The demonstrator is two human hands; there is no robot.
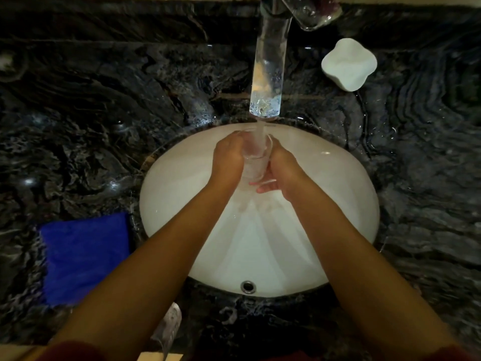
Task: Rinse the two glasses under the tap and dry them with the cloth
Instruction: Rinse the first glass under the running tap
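A clear glass (253,157) stands upright between my two hands over the white sink (338,204). Water runs from the chrome tap (268,79) straight into the glass. My left hand (229,157) wraps its left side and my right hand (282,170) wraps its right side, fingers curled under the base. A second clear glass (316,11) lies at the top edge behind the tap, partly cut off. The blue cloth (86,259) lies flat on the counter left of the sink.
The dark marbled counter (104,113) surrounds the sink. A white soap dish (348,63) sits to the right of the tap. The overflow hole (248,287) shows at the near sink wall. A pale object (170,324) lies at the counter's front edge.
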